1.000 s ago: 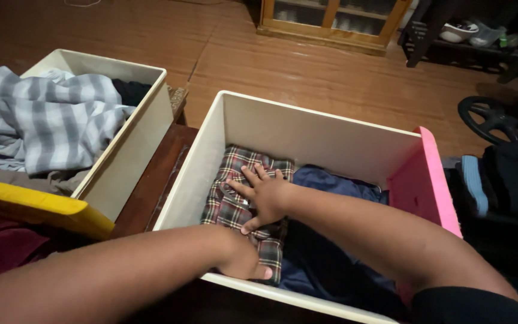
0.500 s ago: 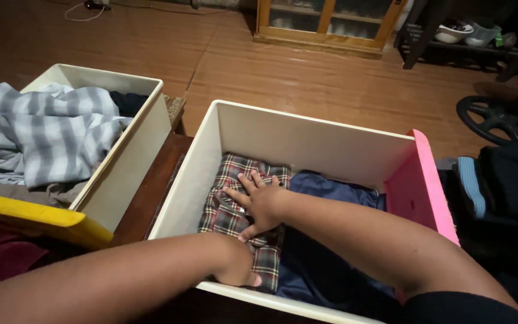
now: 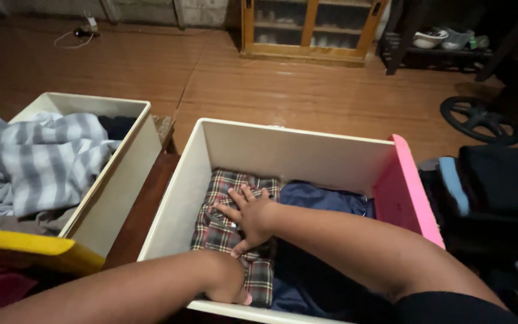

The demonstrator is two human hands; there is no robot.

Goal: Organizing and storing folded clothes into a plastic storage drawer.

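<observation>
Plaid shirt (image 3: 226,225), folded, left half of drawer (image 3: 283,150), beside navy cloth (image 3: 319,198). Soft, light, limp; best gripped at folded edges. Right hand (image 3: 252,217) flat on top, fingers spread wide, pressing down. Left hand (image 3: 229,287) at near edge, wrist bent inward; fingers mostly hidden, state unclear.

No packages, labels, signs or screens

Nothing of that kind can be made out in the head view; no wrapped package, printed label, posted sign or lit screen is shown anywhere among the things seen.
</observation>
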